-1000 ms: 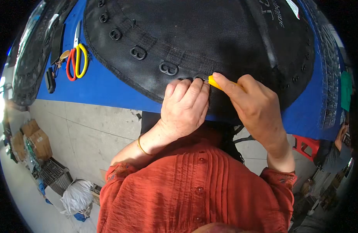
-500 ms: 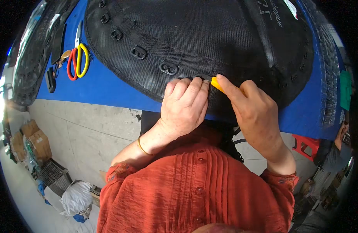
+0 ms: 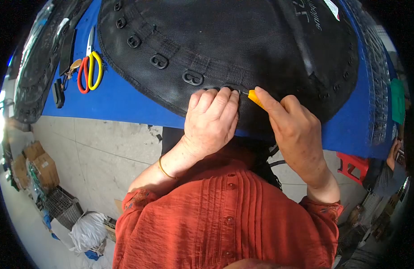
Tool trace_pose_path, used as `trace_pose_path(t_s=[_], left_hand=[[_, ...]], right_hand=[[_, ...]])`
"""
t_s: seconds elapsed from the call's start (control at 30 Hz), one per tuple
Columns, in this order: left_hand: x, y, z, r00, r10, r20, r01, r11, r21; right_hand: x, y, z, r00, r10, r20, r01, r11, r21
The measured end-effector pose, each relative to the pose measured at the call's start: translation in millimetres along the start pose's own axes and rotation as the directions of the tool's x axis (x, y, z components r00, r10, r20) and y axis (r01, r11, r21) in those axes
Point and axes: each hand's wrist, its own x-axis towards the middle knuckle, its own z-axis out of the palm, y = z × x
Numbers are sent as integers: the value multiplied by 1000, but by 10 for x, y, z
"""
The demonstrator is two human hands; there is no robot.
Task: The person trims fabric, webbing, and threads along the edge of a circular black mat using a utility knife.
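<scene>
A round black mesh mat [image 3: 225,36] with black plastic buckles along its curved webbing band lies in front of me. My left hand [image 3: 212,119] rests on the near part of the mat, fingers bent together over a buckle that they mostly hide. A neighbouring buckle [image 3: 193,77] shows just left of the fingertips. In my right hand [image 3: 295,130] is a yellow-handled tool [image 3: 256,98] with a thin metal shaft. Its shaft points left toward my left fingertips; the tip is too small to make out, so I cannot tell whether it is a hook or an awl.
Scissors [image 3: 89,71] with red and yellow handles lie on the blue table [image 3: 121,110] at left, beside a small black object [image 3: 58,93]. Clear plastic packaging [image 3: 379,89] lines the right side. A red stool [image 3: 353,167] and cardboard boxes [image 3: 43,163] stand below.
My right hand and the yellow-handled tool have shifted slightly right, away from my left fingertips, so more of the shaft shows. The mat's markings sit a little differently.
</scene>
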Motion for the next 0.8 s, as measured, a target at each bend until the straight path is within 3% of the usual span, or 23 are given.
trace_pose_path(t_s=[0.43, 0.8], left_hand=[[-4, 8, 10, 1000, 5, -25, -5, 1000, 0], [-7, 7, -14, 1000, 3, -8, -3, 1000, -7]], right_hand=[[-47, 121, 49, 1000, 21, -15, -18, 990, 142], [51, 138, 92, 991, -96, -90, 104, 991, 87]])
